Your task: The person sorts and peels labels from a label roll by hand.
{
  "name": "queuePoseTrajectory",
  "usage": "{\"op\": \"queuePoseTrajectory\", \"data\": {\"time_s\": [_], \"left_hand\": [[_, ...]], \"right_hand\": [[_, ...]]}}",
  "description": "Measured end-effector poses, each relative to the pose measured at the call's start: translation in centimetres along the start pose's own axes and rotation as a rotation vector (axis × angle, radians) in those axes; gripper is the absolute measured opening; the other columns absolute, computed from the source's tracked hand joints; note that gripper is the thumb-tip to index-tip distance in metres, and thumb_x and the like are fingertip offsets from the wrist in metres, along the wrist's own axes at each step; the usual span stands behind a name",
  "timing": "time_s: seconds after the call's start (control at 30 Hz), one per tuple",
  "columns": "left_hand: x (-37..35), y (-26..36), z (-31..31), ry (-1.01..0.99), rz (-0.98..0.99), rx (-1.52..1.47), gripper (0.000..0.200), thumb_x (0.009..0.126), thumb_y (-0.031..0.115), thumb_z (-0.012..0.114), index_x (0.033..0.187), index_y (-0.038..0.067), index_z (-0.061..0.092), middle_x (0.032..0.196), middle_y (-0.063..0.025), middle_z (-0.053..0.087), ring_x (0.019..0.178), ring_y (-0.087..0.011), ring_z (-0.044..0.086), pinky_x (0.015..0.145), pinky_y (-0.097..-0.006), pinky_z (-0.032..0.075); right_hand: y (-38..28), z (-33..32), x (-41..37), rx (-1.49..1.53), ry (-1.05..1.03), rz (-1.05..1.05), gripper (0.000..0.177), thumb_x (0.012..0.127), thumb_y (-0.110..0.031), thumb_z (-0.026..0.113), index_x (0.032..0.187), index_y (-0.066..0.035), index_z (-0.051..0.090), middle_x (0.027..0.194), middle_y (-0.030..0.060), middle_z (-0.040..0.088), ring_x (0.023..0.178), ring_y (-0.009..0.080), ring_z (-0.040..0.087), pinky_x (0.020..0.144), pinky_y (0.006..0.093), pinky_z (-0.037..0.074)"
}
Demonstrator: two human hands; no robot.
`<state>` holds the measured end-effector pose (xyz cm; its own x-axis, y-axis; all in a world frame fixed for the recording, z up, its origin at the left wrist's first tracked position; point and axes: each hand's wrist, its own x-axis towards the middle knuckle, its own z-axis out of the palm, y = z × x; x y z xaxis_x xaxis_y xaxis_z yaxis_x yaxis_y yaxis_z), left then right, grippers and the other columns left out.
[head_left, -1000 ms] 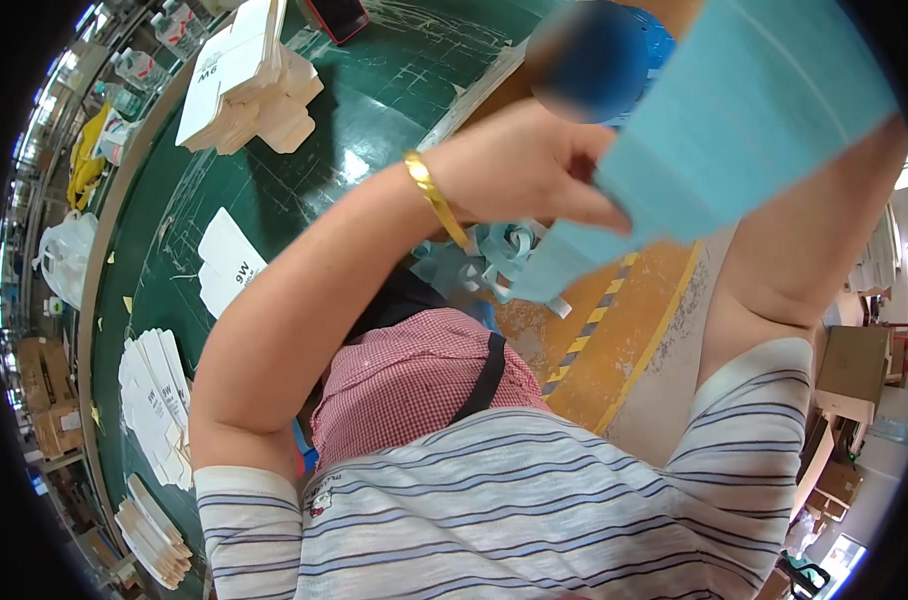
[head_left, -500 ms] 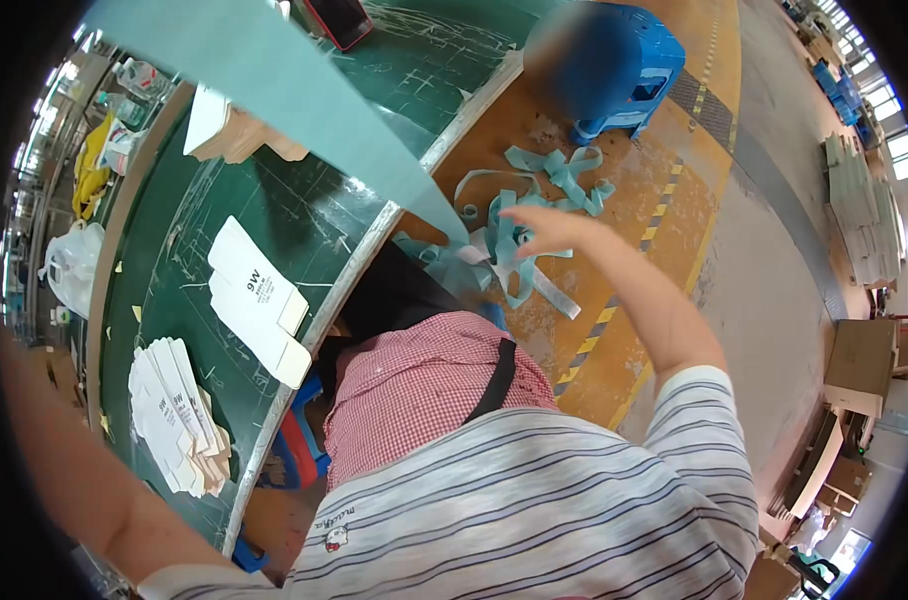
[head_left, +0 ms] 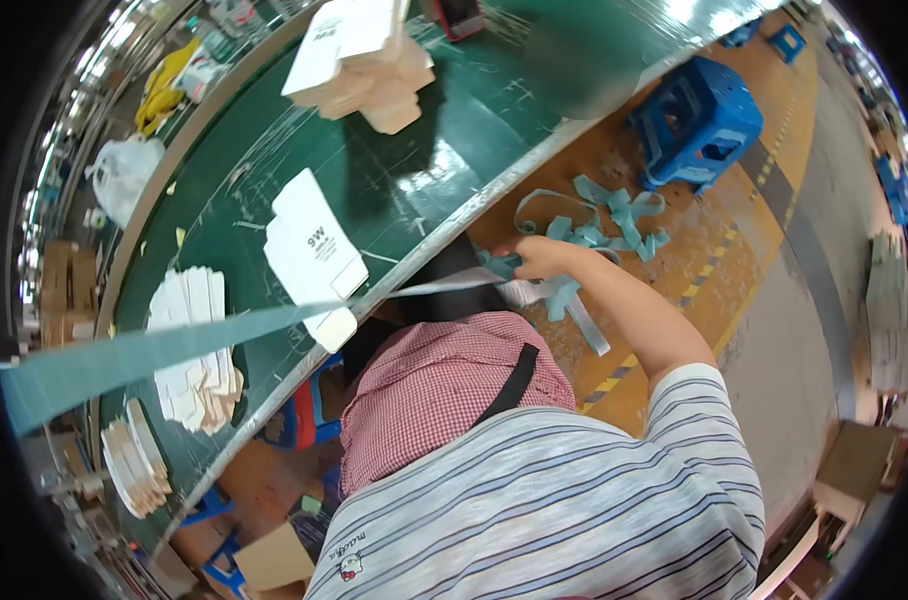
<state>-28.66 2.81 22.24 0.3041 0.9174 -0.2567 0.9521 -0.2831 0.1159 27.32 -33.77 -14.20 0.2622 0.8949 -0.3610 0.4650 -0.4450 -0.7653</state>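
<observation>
My right hand [head_left: 536, 257] is closed around a bunched part of a teal strip [head_left: 164, 345], beside the table's front edge. From there the strip stretches left, across the table edge and over the green table [head_left: 404, 190], to the left border of the view. My left hand is out of view. Beneath the strip lies a flat white card piece marked 9W [head_left: 312, 240]. A fanned pile of white cards [head_left: 189, 385] sits further left, partly covered by the strip.
Stacked cards [head_left: 359, 60] stand at the table's back, near a red-edged dark object [head_left: 460, 16]. Loose teal strips [head_left: 629, 222] lie on the floor near a blue stool [head_left: 696, 125]. More cards [head_left: 134, 460] lie at the lower left.
My right hand, open before, has closed on the strip. The strip has swung from the upper left to lie almost level across the table. My left arm has left the view.
</observation>
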Motion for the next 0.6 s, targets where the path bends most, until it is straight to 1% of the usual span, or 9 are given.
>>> {"op": "queuePoseTrajectory", "data": {"time_s": [0.17,0.27,0.33,0.37,0.4,0.43,0.5,0.57,0.6], "left_hand": [[-6.9,-7.3,2.4,-0.47,-0.508,0.303,0.035,0.095,0.031,0.059,0.113,0.003,0.067,0.094,-0.006,0.069,0.083,-0.0132,0.065,0.074,-0.0267,0.048],[-8.6,-5.0,3.0,-0.703,-0.574,0.366,0.036,0.095,0.032,0.058,0.114,0.002,0.067,0.095,-0.0064,0.069,0.083,-0.0133,0.064,0.074,-0.0269,0.048],[-8.7,0.6,2.6,-0.601,-0.416,0.161,0.036,0.096,0.032,0.058,0.114,0.002,0.067,0.095,-0.0067,0.069,0.083,-0.0134,0.064,0.075,-0.027,0.048],[-8.7,4.6,2.5,-0.486,-0.266,-0.034,0.037,0.096,0.032,0.058,0.114,0.002,0.067,0.095,-0.0068,0.069,0.083,-0.0134,0.064,0.075,-0.0271,0.048],[-9.0,8.7,3.1,-0.304,-0.022,-0.325,0.033,0.097,0.027,0.056,0.118,0.002,0.064,0.101,-0.0069,0.068,0.09,-0.0148,0.063,0.077,-0.0276,0.047],[-8.5,12.2,3.7,-0.216,0.154,-0.423,0.037,0.096,0.026,0.057,0.126,0.003,0.06,0.112,-0.0087,0.065,0.099,-0.0168,0.061,0.082,-0.0284,0.047],[-6.1,18.4,6.0,-0.176,0.715,-0.695,0.048,0.096,0.031,0.059,0.134,0.001,0.052,0.128,-0.0118,0.057,0.11,-0.02,0.057,0.094,-0.0333,0.046],[-4.1,25.1,9.5,-0.196,1.007,-1.101,0.05,0.095,0.033,0.062,0.13,-0.001,0.055,0.125,-0.0145,0.06,0.108,-0.0238,0.059,0.097,-0.0377,0.046],[-3.5,25.5,9.8,-0.3,0.954,-1.071,0.049,0.095,0.033,0.061,0.13,-0.001,0.055,0.124,-0.0149,0.06,0.108,-0.0241,0.059,0.097,-0.038,0.046]], "right_hand": [[1.3,0.7,0.7,-0.053,-0.252,-0.095,0.057,0.073,-0.021,0.061,0.127,-0.004,0.057,0.126,0.0169,0.061,0.116,0.031,0.058,0.099,0.0372,0.045],[0.9,0.5,0.5,-0.034,-0.439,-0.056,0.056,0.075,-0.022,0.06,0.126,0.0,0.056,0.122,0.0157,0.061,0.113,0.029,0.058,0.098,0.0359,0.044],[0.0,-0.2,-0.6,-0.029,-0.508,0.048,0.053,0.075,-0.024,0.062,0.124,-0.003,0.058,0.116,0.0139,0.063,0.108,0.0263,0.059,0.095,0.0346,0.046],[-0.1,-0.4,-1.2,-0.049,-0.522,0.078,0.05,0.076,-0.025,0.063,0.121,-0.003,0.06,0.113,0.013,0.064,0.106,0.0255,0.06,0.093,0.0346,0.046],[0.1,-0.4,-2.1,-0.08,-0.507,0.075,0.046,0.077,-0.027,0.064,0.117,-0.004,0.061,0.11,0.012,0.065,0.104,0.0248,0.06,0.091,0.0347,0.047],[0.5,-0.3,-2.9,-0.123,-0.481,0.058,0.042,0.079,-0.028,0.065,0.114,-0.005,0.063,0.107,0.0111,0.066,0.102,0.024,0.061,0.089,0.0347,0.048],[1.2,0.2,-4.5,-0.144,-0.456,0.063,0.035,0.08,-0.028,0.065,0.107,-0.005,0.066,0.101,0.0097,0.067,0.097,0.0226,0.062,0.086,0.0341,0.048],[1.5,0.8,-5.8,-0.063,-0.472,0.122,0.028,0.081,-0.026,0.064,0.1,-0.006,0.068,0.094,0.0088,0.069,0.091,0.0212,0.064,0.082,0.0328,0.049],[1.4,0.6,-6.5,-0.025,-0.484,0.158,0.024,0.082,-0.025,0.064,0.096,-0.006,0.069,0.091,0.0083,0.07,0.088,0.0205,0.065,0.08,0.0321,0.049]]}}
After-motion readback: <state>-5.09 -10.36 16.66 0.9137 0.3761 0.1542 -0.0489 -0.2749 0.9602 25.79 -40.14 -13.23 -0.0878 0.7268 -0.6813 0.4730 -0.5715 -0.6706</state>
